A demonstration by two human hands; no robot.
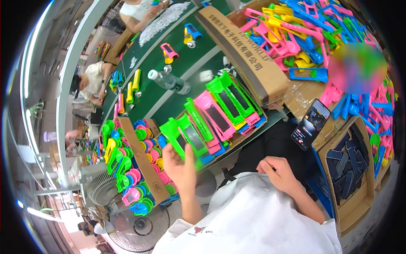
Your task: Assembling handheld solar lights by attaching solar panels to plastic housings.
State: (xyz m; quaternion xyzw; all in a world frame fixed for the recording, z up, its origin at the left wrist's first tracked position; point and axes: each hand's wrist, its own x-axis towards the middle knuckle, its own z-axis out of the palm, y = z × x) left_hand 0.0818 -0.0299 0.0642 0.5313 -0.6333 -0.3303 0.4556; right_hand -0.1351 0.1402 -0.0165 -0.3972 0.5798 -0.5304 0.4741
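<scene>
Table (148,93), green-topped, with plastic frames in a slanting row along its near edge: green frame (188,136) nearest the left hand (181,167), pink frame (216,118) farther along, and further green frames (230,99) at the far end, with yellow, pink and blue parts showing beneath. Left hand raised at the near end of the row, thumb and fingers parted at the green frame's blurred edge; whether its grip has closed on the frame cannot be told. Right hand (278,174) above the lap, in front of the white shirt (258,216), well apart from the row, fingers curled; whether its grip contains anything cannot be told. Beyond the row, a clear bottle (171,82) lies on its side, white cap toward the left. At upper right, a large carton (249,61) stands beside heaped coloured parts (292,40); below it, a phone (312,124) lies aslant, its screen lit, near a low carton (357,213) of dark strips (347,158). At left, a carton (146,165) borders round-ended parts (122,165), with a fan (137,226) below and a co-worker (94,78) seated across the table
</scene>
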